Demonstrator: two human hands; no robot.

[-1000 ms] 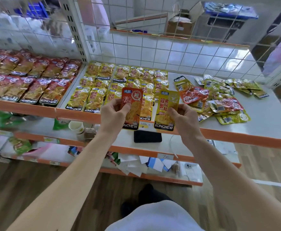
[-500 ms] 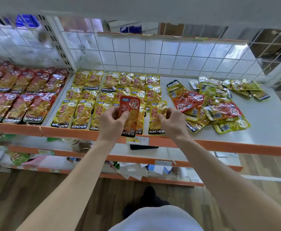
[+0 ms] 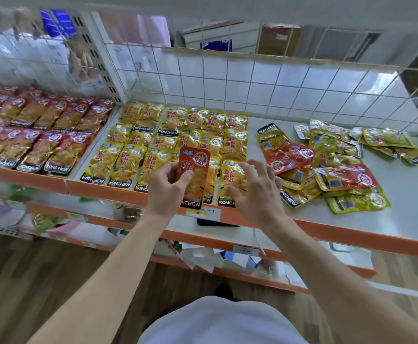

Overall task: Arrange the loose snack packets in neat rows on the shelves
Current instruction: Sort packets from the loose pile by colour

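Sprawling beside the yellow rows [image 3: 173, 135], loose packets [image 3: 327, 155] crowd the shelf [image 3: 414, 194].

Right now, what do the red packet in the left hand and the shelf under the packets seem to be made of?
The red packet: thin plastic film, perhaps foil-lined, glossy; light glints on its printed face. The shelf: likely painted sheet metal, smooth pale grey with a soft sheen, and an orange front strip; coated board cannot be ruled out.
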